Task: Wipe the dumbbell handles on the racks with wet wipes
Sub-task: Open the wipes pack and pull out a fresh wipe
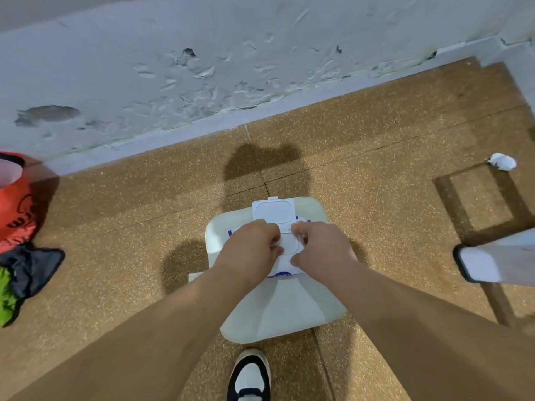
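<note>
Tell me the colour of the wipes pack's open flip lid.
It is white: the rounded plastic flip lid, best in head view.

Speckled brown floor [115, 227], bounded at top by a grey wall [202, 53] on which peeling paint is seen. A white seat [289, 308] is set at centre. An orange bag [17, 204], dark cloth [31, 267] and green cloth [7, 299] are grouped at left. A crumpled white wad [502, 162] is seen at right, and a black-and-white shoe [250, 374] below the seat.

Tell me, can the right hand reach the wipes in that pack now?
Probably yes: the lid is flipped open, and the right hand grips the pack beside its opening.
</note>
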